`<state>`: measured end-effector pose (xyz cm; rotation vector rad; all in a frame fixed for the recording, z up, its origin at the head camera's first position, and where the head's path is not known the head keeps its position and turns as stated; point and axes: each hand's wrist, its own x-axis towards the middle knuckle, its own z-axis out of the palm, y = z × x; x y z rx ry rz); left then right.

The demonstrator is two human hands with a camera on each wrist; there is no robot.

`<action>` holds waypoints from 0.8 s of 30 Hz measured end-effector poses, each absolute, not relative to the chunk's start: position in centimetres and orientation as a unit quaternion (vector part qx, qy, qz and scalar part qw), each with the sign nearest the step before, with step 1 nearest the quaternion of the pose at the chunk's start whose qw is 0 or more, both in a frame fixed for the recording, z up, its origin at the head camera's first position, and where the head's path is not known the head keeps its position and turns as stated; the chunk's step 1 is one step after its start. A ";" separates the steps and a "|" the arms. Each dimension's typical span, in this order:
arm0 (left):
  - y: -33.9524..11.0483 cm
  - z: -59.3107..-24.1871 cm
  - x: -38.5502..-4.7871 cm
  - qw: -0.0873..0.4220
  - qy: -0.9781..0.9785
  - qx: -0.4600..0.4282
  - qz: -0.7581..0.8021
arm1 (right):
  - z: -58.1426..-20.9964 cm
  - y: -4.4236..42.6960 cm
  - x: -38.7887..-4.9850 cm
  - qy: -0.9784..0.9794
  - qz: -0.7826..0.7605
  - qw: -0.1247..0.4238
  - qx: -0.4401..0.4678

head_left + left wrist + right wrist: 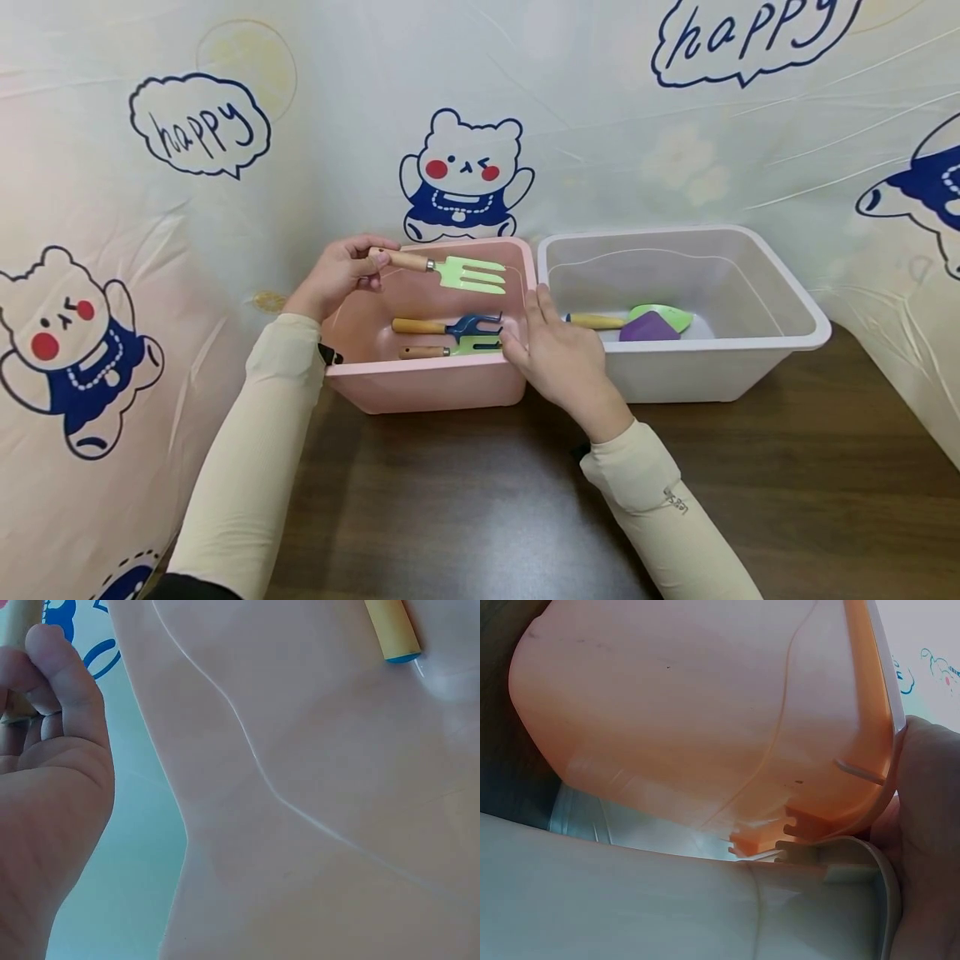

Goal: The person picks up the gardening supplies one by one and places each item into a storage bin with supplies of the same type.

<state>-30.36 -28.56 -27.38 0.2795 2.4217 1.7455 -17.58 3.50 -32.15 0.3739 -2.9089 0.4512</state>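
My left hand (347,271) pinches the wooden handle of a light green hand fork (468,275), raised over the pink bin (427,387). In the left wrist view the fingers curl round that pale handle (21,634). Inside the pink bin lie a blue hand cultivator (461,327) with a yellow handle and a second green hand fork (476,344). My right hand (566,358) rests with fairly straight fingers on the adjoining rims of the pink bin and the white bin (675,375). A green-bladed trowel (663,317) lies in the white bin, partly behind a purple piece (648,327).
Both bins stand side by side on a dark wooden table (465,492), close to a patterned cloth backdrop (600,125). The cloth also hangs along the left and right sides. Bare tabletop shows in front of the bins.
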 end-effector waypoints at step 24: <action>-28.6 -27.3 -30.2 0.080 0.836 0.081 0.537 | -32.4 3.5 -17.7 -0.977 0.143 0.091 0.127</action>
